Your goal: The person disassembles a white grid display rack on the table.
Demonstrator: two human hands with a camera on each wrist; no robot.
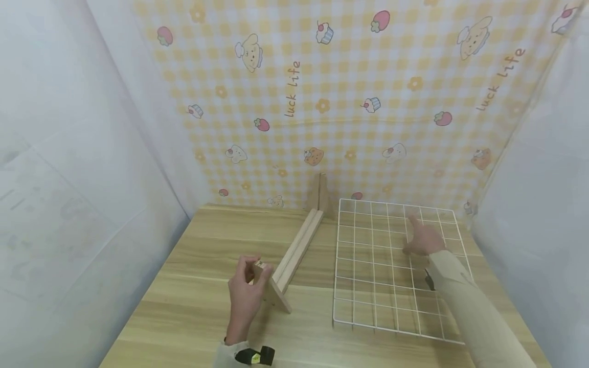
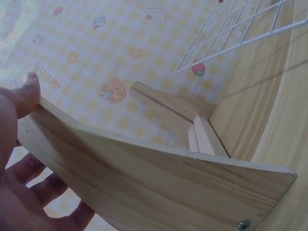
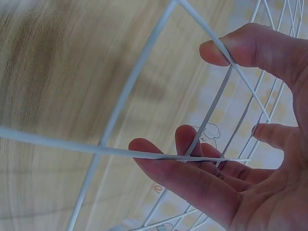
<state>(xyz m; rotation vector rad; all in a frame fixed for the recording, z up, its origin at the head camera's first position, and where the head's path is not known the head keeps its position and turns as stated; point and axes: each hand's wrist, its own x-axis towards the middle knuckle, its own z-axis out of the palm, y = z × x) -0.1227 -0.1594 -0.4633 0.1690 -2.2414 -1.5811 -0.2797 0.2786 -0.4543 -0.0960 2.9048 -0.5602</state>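
Observation:
My left hand point(image 1: 246, 291) grips the upper end of a flat wooden end board point(image 1: 272, 289), with the thumb over its edge and the fingers behind. A long wooden bar point(image 1: 296, 250) runs from this board to a second wooden end board point(image 1: 318, 191) near the back. A screw head point(image 2: 244, 224) shows low on the near board. On the right, my right hand point(image 1: 424, 239) holds a white wire grid panel point(image 1: 374, 281) by its inner wires. In the right wrist view, wires cross the thumb point(image 3: 216, 53) and the index finger point(image 3: 159, 163).
The wooden table point(image 1: 193, 255) lies under everything, with a shadow of the grid on it. A yellow checked cloth point(image 1: 322, 76) with cartoon prints hangs behind the table. Pale sheets point(image 1: 115, 204) close off the left and right sides.

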